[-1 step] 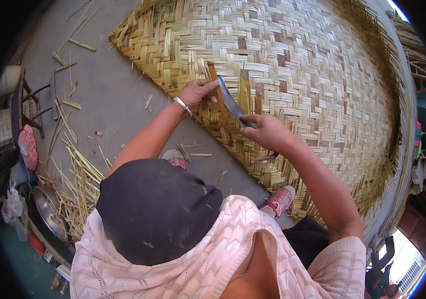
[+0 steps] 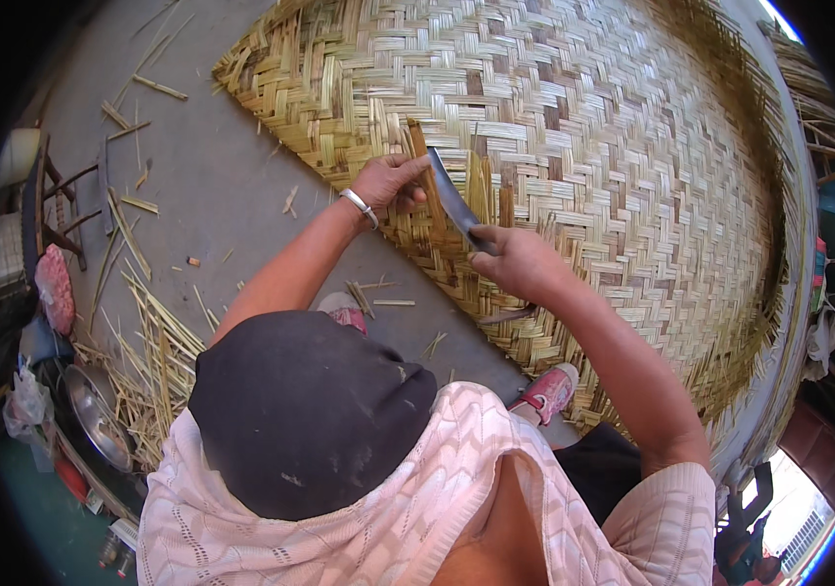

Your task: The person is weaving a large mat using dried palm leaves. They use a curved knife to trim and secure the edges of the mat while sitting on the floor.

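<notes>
My right hand point(image 2: 520, 262) is clenched around the handle of a knife point(image 2: 451, 200), its blade slanting up and left over the edge of the mat point(image 2: 632, 146). My left hand point(image 2: 390, 181), a metal bangle point(image 2: 360, 206) on the wrist, pinches an upright strip point(image 2: 421, 156) that sticks up out of the weave, touching it just left of the blade. As I judge it, doing this well means holding the strip taut with the left grip, keeping the blade flat against it, and keeping the left fingers above the cutting edge rather than in its path. The mat is one large woven piece lying on the grey floor point(image 2: 232, 186), its near edge running right under both hands, with several loose strip ends standing beside the blade. I count one knife, one mat, two pink shoes point(image 2: 546, 391) at the mat's edge, one metal bowl point(image 2: 95, 415) at far left, and scattered offcuts point(image 2: 149, 361), too many to count.
</notes>
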### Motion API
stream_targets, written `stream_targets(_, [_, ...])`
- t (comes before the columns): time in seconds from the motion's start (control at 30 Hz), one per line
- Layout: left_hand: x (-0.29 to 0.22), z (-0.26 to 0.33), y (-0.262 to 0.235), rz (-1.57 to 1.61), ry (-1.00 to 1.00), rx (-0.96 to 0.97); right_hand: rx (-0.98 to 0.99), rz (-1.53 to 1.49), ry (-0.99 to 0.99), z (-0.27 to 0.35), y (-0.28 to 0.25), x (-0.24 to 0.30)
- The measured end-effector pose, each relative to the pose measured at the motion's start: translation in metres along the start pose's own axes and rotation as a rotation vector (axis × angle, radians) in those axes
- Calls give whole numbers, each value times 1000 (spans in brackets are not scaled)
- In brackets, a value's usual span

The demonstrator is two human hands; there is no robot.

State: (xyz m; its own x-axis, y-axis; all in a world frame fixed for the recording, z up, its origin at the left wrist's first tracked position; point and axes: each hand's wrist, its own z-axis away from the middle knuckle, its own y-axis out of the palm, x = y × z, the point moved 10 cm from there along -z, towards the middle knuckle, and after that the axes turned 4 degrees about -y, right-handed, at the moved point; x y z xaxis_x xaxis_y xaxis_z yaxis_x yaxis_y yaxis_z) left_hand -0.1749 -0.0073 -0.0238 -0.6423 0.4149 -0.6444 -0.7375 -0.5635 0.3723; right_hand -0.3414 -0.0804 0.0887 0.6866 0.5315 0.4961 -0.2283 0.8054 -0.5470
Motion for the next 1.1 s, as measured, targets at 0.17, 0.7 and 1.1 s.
stream_targets(0.17, [3, -11, -6, -60, -84, -123, -145, 169, -4, -5, 17, 1])
stream_targets(0.7, [39, -17, -8, -21, -422, -211, -148, 264, 60, -28, 30, -3])
stream_targets(1.1, [22, -21, -12, -13, -244, -426, -95, 300, 80, -27, 28, 2])
